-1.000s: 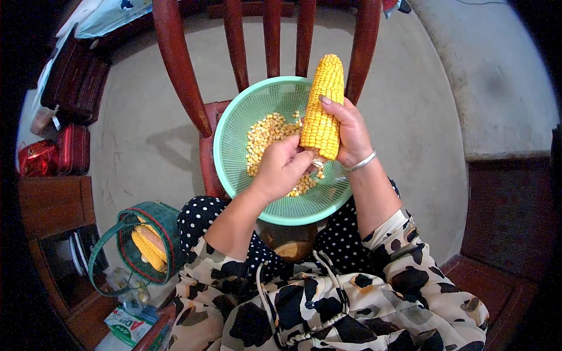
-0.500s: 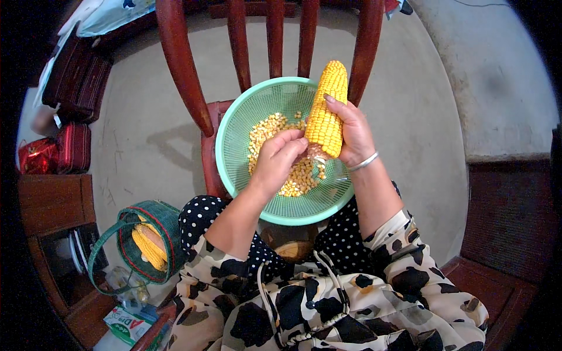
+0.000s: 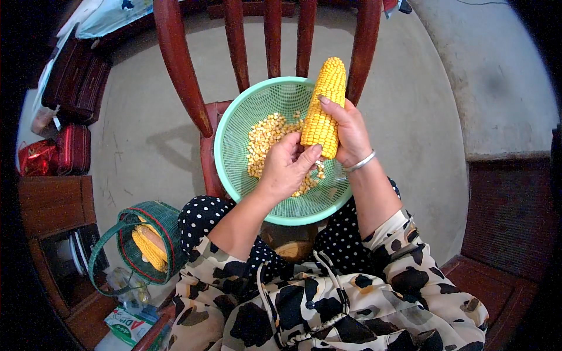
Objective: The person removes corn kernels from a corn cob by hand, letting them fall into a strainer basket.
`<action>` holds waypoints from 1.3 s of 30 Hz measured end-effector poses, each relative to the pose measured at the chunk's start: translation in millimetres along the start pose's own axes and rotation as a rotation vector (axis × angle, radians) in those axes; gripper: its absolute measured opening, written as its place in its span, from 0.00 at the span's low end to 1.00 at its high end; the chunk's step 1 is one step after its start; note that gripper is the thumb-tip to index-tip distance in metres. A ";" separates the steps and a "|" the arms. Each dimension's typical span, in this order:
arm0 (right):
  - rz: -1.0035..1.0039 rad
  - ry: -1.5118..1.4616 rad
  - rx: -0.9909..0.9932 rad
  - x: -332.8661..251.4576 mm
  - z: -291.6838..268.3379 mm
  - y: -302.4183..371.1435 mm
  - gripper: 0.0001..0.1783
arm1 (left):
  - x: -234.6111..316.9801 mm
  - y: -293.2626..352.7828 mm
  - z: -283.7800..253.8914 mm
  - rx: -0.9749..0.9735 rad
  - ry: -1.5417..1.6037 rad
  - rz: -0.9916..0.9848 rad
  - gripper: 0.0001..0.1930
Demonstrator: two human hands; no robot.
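Observation:
A yellow corn cob [image 3: 325, 99] with dense kernels is tilted over a mint-green plastic colander [image 3: 229, 153]. My right hand [image 3: 350, 131], with a silver bangle at the wrist, is wrapped round the cob's right side, thumb across its front. At the cob's lower end my left hand [image 3: 287, 167] is closed, its thumb pressed against the bottom kernels; its fingertips are partly hidden behind the cob. Loose corn kernels [image 3: 264, 140] lie in the bottom of the colander, some covered by my left hand.
The colander rests on a dark red wooden chair [image 3: 212, 158] with a slatted back, before my knees. On the floor at left, a green woven basket [image 3: 130, 257] holds more corn cobs [image 3: 149, 248]. Behind it stand a wooden cabinet [image 3: 55, 202] and a red case [image 3: 74, 149].
My left hand has shifted slightly right, and its thumb now covers the cob's lower end, where bare cob showed before. The cob and right hand have moved slightly left.

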State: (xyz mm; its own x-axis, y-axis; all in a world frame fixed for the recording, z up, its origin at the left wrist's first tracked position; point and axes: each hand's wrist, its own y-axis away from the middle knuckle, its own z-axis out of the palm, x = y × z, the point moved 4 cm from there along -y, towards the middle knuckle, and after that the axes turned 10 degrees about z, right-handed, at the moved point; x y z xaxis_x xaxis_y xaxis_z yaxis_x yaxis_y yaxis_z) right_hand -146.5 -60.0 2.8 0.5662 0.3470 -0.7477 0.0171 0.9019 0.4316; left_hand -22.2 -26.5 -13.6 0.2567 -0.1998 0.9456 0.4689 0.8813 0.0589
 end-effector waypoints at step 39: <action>0.020 -0.058 -0.022 -1.2 -3.0 0.5 0.14 | 2.7 0.7 -1.1 -0.017 0.121 0.041 0.19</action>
State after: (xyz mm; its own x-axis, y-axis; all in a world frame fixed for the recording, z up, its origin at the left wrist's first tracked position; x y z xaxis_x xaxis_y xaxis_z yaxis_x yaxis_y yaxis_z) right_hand -149.6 -59.1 2.4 0.6129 0.3504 -0.7083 -0.0127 0.9005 0.4346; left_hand -20.2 -26.9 -11.3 0.3757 -0.2152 0.9014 0.4701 0.8825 0.0147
